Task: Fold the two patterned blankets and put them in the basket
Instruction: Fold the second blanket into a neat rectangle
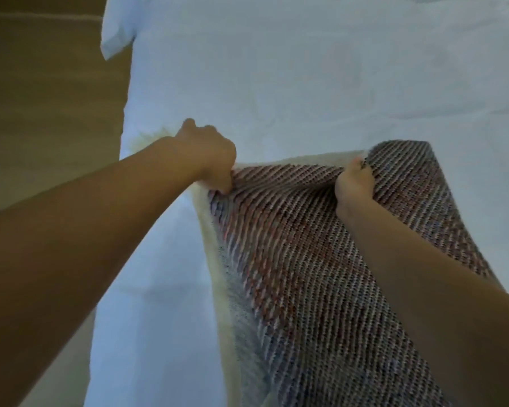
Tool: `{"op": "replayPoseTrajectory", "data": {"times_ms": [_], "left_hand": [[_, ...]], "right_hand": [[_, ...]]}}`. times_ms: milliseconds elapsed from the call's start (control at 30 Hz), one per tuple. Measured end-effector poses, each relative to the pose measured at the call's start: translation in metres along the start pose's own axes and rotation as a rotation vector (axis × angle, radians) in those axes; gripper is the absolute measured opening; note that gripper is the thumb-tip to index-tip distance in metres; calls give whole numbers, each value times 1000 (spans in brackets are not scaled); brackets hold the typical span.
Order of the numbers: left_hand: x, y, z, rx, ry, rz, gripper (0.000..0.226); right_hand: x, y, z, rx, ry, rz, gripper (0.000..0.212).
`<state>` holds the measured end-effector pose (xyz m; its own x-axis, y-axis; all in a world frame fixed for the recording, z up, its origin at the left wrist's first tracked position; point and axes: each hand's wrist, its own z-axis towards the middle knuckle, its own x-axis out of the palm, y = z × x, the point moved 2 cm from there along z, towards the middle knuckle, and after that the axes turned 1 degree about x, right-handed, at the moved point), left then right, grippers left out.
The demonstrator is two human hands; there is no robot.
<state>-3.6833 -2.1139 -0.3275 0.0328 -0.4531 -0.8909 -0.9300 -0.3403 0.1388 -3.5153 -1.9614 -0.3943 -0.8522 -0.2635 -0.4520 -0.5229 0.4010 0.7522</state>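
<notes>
A patterned blanket (291, 259), woven in red, white and blue diagonal stripes with a cream border, stretches from the bottom of the view up over a white bed. My left hand (209, 154) pinches its far edge at the left corner. My right hand (354, 183) grips the same edge further right, where the cloth curls over the fingers. The blanket hangs taut between both hands. Only one blanket is in view, and no basket shows.
The white bed sheet (306, 83) fills the middle and right. A white pillow corner (115, 33) pokes out at the top left. A tan floor (41, 113) runs along the bed's left side.
</notes>
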Motion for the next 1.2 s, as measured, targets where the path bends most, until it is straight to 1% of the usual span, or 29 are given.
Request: {"op": "replayPoseTrajectory", "data": {"times_ms": [33,100,133,167,200,233,300,333,367,433,467,500,567,633,667,733,800,833,867,900,933,967,1000,1033,1067,1100,1133,1167,1200], "left_hand": [[0,8,3,-31,-95,-177,37],[1,17,6,-129,-283,-730,44],[3,18,9,-169,-342,-975,47],[5,16,11,-187,-372,-1115,48],[8,12,14,-188,-385,-1130,48],[10,9,16,-180,-386,-1087,48],[11,7,19,-188,-358,-1085,49],[12,8,20,-202,-302,-1165,49],[14,9,19,-227,-202,-1279,48],[23,10,17,-272,27,-1492,39],[31,10,17,-282,96,-1566,34],[38,11,16,-302,131,-1620,29],[52,13,13,-348,121,-1629,23],[65,14,10,-307,119,-1570,22],[70,12,9,-241,165,-1549,24],[77,8,4,-90,333,-1538,27],[77,8,-3,15,564,-1563,23],[77,9,-7,28,704,-1568,28],[78,10,-10,25,832,-1564,41],[80,10,-14,0,912,-1542,55],[82,7,-17,-34,924,-1515,60],[82,3,-19,-64,860,-1517,53],[82,0,-18,-101,738,-1562,42],[79,-3,-18,-158,572,-1673,31],[77,-1,-16,-249,350,-1811,26],[74,7,-16,-369,71,-1928,22],[72,22,-17,-526,-252,-1922,18],[71,39,-20,-687,-573,-1761,19],[70,52,-22,-783,-801,-1537,25]], "right_hand": [[2,-2,1,-13,4,-18,52],[11,-6,-1,-89,49,-85,63],[18,-9,-8,-157,78,-109,71],[27,-11,-20,-247,117,-122,78],[37,-14,-33,-358,168,-137,82],[48,-17,-47,-484,225,-182,85],[67,-23,-65,-713,341,-356,85],[75,-24,-66,-776,388,-440,81],[79,-24,-64,-806,417,-504,73],[86,-21,-55,-861,417,-638,47],[89,-19,-53,-900,396,-706,34],[92,-17,-51,-920,369,-740,25],[96,-9,-50,-897,294,-649,13],[97,0,-51,-847,248,-473,12],[97,3,-50,-835,232,-421,13],[96,6,-46,-808,222,-371,14],[95,6,-41,-758,216,-336,14],[94,6,-39,-733,212,-320,14],[94,5,-39,-716,206,-305,15],[95,5,-39,-705,198,-292,15],[96,4,-41,-703,183,-287,15],[97,3,-44,-706,158,-295,15],[98,2,-48,-711,121,-317,15],[98,1,-51,-711,82,-342,14],[98,0,-54,-708,46,-358,14],[97,0,-56,-711,13,-365,15],[97,-1,-58,-723,-20,-369,17],[97,-1,-60,-742,-54,-370,19],[97,-1,-62,-766,-80,-360,20]]}}
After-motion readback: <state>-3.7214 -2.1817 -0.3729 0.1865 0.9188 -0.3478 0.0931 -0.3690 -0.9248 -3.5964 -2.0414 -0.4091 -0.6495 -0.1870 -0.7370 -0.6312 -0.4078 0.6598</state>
